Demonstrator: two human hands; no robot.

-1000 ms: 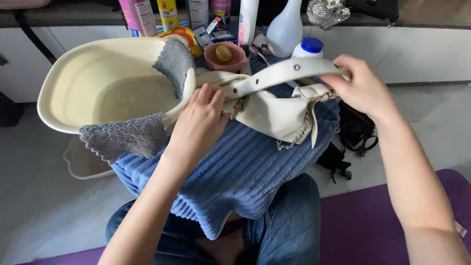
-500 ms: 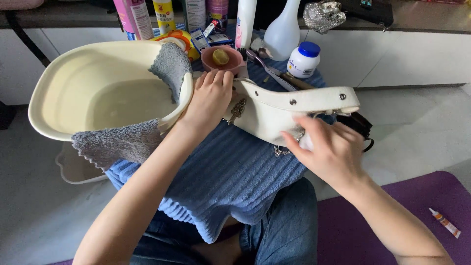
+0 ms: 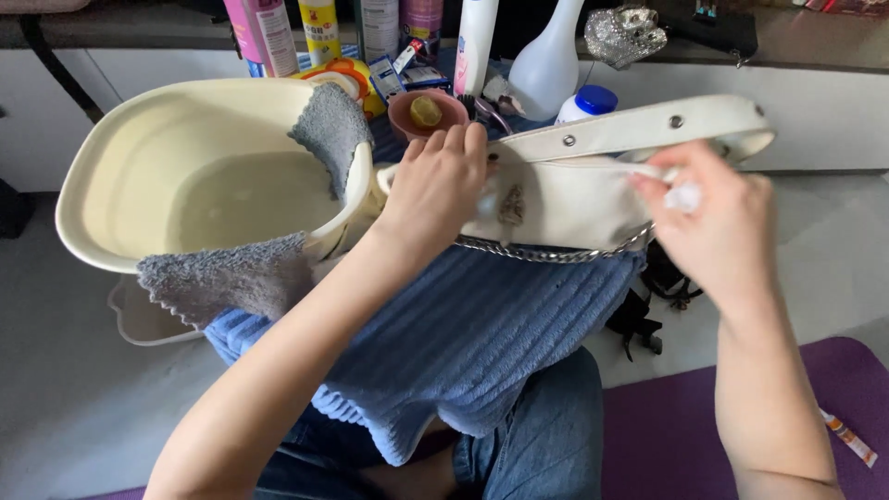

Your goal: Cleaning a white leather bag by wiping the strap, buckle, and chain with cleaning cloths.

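Holding up a small cream-white faux-leather handbag with a studded strap (image 3: 565, 190) in the centre of the frame, the person has both hands on it. The left hand (image 3: 435, 190) is closed around the bag's left end, fingers curled over the top edge. The right hand (image 3: 718, 218) pinches a little white wad (image 3: 683, 196), maybe a wipe or cotton pad, hard to tell, right against the bag's right side.

The bag looks light and soft-bodied, so it would probably sag unless it's held at both ends like this. The smooth skin seems a bit slippery; the top edge and the stiffer flat strap (image 3: 648, 125) look like the safest spots to grab. A silver metal chain (image 3: 546, 250) dangles along the bottom and would likely swing about.

Under it lies a ribbed blue plush towel (image 3: 482, 333), thick and squishy. Upper left sits a pale yellow oval plastic basin (image 3: 102, 167) with water in it, and a fuzzy grey cloth (image 3: 231, 268) is draped over its rim. A small pink bowl holding something yellow (image 3: 426, 111) sits top centre, with bottles behind it.
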